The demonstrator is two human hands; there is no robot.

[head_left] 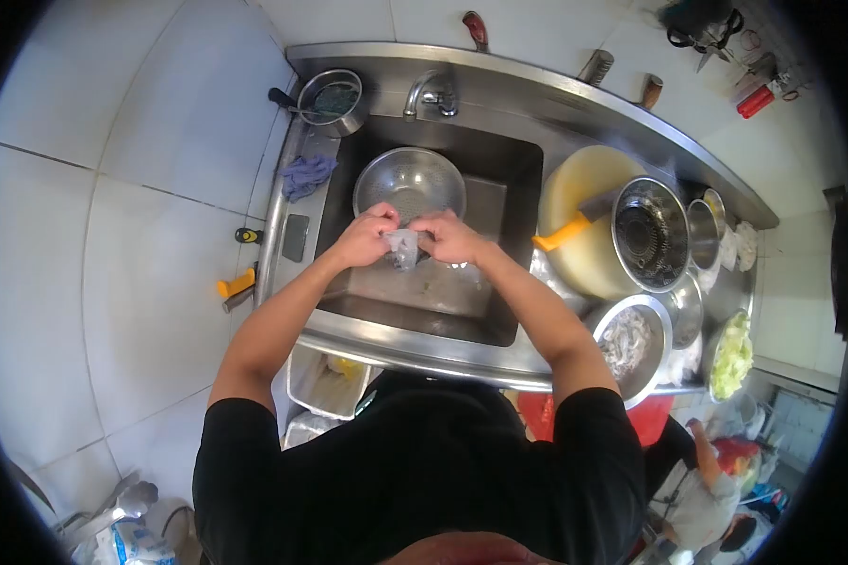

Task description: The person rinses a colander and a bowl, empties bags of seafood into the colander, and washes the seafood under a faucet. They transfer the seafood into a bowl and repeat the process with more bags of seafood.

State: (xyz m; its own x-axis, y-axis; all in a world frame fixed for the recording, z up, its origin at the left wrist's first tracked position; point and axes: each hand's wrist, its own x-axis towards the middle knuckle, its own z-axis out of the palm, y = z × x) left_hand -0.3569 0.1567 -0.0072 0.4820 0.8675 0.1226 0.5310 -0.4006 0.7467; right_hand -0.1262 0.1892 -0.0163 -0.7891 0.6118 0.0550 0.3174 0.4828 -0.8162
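Both my hands meet over the stainless sink (518,217), gripping a thin, translucent whitish piece (403,249) that hangs down between them. My left hand (367,236) has its fingers curled on its left side. On the other side my right hand (448,237) pinches it, fingers bent inward. I cannot tell whether it is plastic film or food. Just beyond the fingers sits a round metal colander (411,174) in the basin, its near rim partly covered by my hands. Wet metal shows on the sink floor below them.
A faucet (432,96) stands behind the basin. To the left are a pot (355,121) and a purple cloth (307,176). At right, a round cutting board (575,268) carries an orange-handled knife (565,231), beside a strainer (648,235) and a bowl (666,331) of pale strips. Another person (707,504) is behind, right.
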